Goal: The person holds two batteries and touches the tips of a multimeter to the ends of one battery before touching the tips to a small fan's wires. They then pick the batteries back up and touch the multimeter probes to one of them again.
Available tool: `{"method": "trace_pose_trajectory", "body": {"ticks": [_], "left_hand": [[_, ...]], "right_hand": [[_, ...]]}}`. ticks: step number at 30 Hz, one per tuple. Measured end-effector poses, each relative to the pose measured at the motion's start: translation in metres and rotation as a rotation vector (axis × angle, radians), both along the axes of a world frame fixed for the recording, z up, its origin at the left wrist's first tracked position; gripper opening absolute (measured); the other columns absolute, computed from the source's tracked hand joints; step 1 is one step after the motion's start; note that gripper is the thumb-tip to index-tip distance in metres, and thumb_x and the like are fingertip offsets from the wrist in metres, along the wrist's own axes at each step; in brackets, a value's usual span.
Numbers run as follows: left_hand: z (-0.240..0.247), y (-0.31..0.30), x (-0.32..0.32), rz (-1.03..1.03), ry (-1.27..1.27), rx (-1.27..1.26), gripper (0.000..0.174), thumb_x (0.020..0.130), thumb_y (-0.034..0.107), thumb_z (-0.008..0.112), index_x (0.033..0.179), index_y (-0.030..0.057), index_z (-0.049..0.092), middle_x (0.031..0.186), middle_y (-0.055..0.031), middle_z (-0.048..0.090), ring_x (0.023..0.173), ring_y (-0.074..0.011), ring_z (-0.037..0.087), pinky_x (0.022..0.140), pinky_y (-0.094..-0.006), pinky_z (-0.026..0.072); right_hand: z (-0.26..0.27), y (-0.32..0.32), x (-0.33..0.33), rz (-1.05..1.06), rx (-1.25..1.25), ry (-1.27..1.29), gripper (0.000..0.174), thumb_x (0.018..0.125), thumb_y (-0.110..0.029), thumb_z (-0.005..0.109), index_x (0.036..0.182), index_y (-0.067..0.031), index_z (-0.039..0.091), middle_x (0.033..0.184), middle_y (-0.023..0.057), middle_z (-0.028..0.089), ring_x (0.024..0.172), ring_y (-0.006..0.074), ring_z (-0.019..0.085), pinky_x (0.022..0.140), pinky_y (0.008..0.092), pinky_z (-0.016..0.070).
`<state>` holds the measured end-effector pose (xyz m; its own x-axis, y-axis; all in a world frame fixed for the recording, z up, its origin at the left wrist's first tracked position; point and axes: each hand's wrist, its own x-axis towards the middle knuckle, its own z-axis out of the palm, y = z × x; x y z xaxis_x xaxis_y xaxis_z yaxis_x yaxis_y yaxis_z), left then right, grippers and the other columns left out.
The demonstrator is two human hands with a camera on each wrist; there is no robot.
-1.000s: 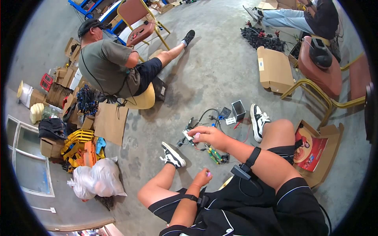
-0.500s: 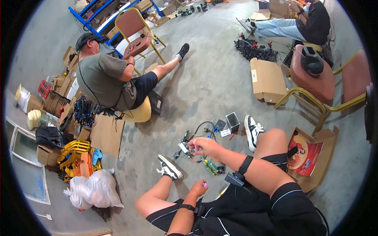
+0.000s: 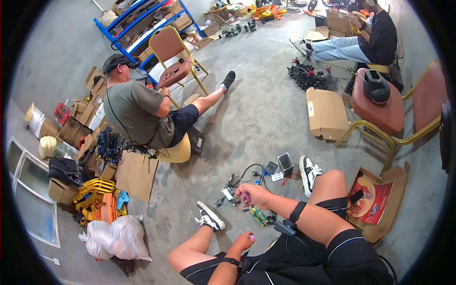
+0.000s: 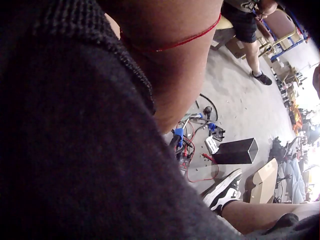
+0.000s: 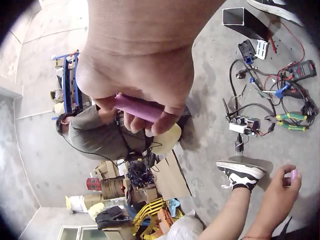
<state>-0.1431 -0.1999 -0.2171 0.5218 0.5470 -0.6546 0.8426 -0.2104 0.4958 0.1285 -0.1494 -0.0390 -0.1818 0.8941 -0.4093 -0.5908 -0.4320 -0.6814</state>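
Observation:
My right hand (image 3: 255, 195) is raised above the parts on the floor, its fingers curled round a pink-purple cylindrical battery cell (image 5: 139, 108). Lower, near my lap, my left hand (image 3: 244, 241) pinches a small pink piece (image 5: 294, 174) with only its end showing; the rest is hidden by the fingers. In the left wrist view, a dark cloth and the wrist with a red string (image 4: 190, 37) cover most of the picture. Below my right hand lie a white module with wires (image 5: 243, 125), green-and-yellow-handled pliers (image 5: 292, 123) and a multimeter (image 5: 302, 71).
A dark rectangular tube (image 3: 285, 164) stands beside my shoe (image 3: 309, 175). An opened carton (image 3: 380, 204) is at my right. A seated person (image 3: 137, 111) is ahead to the left, another (image 3: 380, 35) far right. White bags (image 3: 118, 237) and cartons line the left.
The right hand has turned, its fingers closing round the cell so more of it sits in the grip. The left hand stays near the lap. The head view has shifted, showing more of the far room.

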Motion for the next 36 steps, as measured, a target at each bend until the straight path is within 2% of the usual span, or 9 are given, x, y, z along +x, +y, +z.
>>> {"method": "trace_pose_trajectory", "body": {"ticks": [8,10,17,19,25,29,32,35,36], "left_hand": [[-0.01,0.001,-0.005,-0.022,-0.012,0.019,0.035,0.085,0.028,0.062,0.114,0.0085,0.059,0.079,-0.012,0.067,0.066,-0.0228,0.064,0.068,-0.0359,0.0505],[-0.01,0.001,-0.006,-0.027,-0.023,0.027,0.035,0.085,0.029,0.062,0.114,0.0091,0.059,0.079,-0.0124,0.067,0.067,-0.0234,0.064,0.068,-0.036,0.0505],[-0.007,-0.001,-0.004,-0.045,-0.074,0.1,0.034,0.086,0.03,0.062,0.113,0.01,0.06,0.081,-0.0126,0.068,0.069,-0.0248,0.065,0.07,-0.0367,0.0508],[-0.001,0.001,0.001,0.058,0.047,-0.081,0.035,0.082,0.029,0.063,0.112,0.0113,0.06,0.097,-0.0194,0.067,0.092,-0.0358,0.064,0.083,-0.0419,0.05],[0.01,0.0,0.004,0.014,0.02,-0.004,0.034,0.082,0.028,0.063,0.111,0.011,0.06,0.097,-0.0194,0.067,0.092,-0.0356,0.064,0.083,-0.0417,0.05],[0.003,0.001,0.003,0.04,0.02,-0.046,0.033,0.083,0.028,0.063,0.111,0.0103,0.061,0.097,-0.0193,0.067,0.092,-0.0355,0.064,0.083,-0.0414,0.05],[0.005,0.001,0.002,-0.016,-0.006,0.037,0.035,0.085,0.032,0.062,0.113,0.0105,0.061,0.089,-0.0149,0.068,0.083,-0.0294,0.065,0.076,-0.0388,0.0508],[0.009,0.002,0.003,0.005,0.011,0.005,0.035,0.085,0.031,0.063,0.113,0.0101,0.061,0.088,-0.0146,0.068,0.081,-0.0294,0.065,0.077,-0.0387,0.0507],[0.006,0.001,0.002,-0.001,-0.003,0.028,0.035,0.084,0.031,0.063,0.113,0.0103,0.061,0.088,-0.0144,0.068,0.082,-0.0291,0.065,0.076,-0.0385,0.0506]], "right_hand": [[-0.003,0.001,0.001,0.01,-0.014,-0.011,0.023,0.086,-0.023,0.045,0.089,-0.0068,0.061,0.077,0.0024,0.056,0.072,0.0131,0.054,0.066,0.0318,0.0483],[-0.006,0.0,-0.002,-0.014,0.024,-0.016,0.023,0.083,-0.026,0.047,0.081,-0.0077,0.06,0.069,0.0011,0.053,0.062,0.0123,0.052,0.058,0.0282,0.046],[-0.007,-0.001,-0.002,0.045,0.018,-0.009,0.022,0.081,-0.024,0.047,0.078,-0.006,0.059,0.068,0.0021,0.053,0.062,0.0125,0.052,0.057,0.028,0.0453],[-0.01,0.0,-0.001,0.085,0.025,0.002,0.02,0.081,-0.019,0.045,0.079,-0.0058,0.06,0.073,0.0037,0.055,0.067,0.0135,0.052,0.062,0.0298,0.0445],[-0.009,0.0,-0.004,0.055,0.018,-0.009,0.022,0.081,-0.024,0.048,0.076,-0.0047,0.057,0.064,0.0034,0.051,0.057,0.0136,0.05,0.054,0.0285,0.0423],[-0.006,0.0,-0.005,0.033,0.017,-0.024,0.022,0.08,-0.024,0.048,0.075,-0.0044,0.056,0.064,0.0036,0.05,0.056,0.0138,0.049,0.053,0.0288,0.0415],[-0.007,0.0,-0.006,0.043,0.02,-0.031,0.02,0.079,-0.022,0.048,0.074,-0.0046,0.056,0.064,0.0036,0.05,0.055,0.0136,0.048,0.052,0.0285,0.041],[-0.002,0.001,-0.007,0.069,0.019,-0.071,0.028,0.085,-0.031,0.051,0.075,-0.0051,0.055,0.065,0.0029,0.049,0.056,0.0129,0.048,0.052,0.0277,0.0405],[0.005,0.0,-0.007,0.092,-0.013,-0.11,0.036,0.087,-0.04,0.053,0.077,-0.0055,0.055,0.066,0.0023,0.048,0.057,0.0122,0.047,0.052,0.0271,0.04]]}}
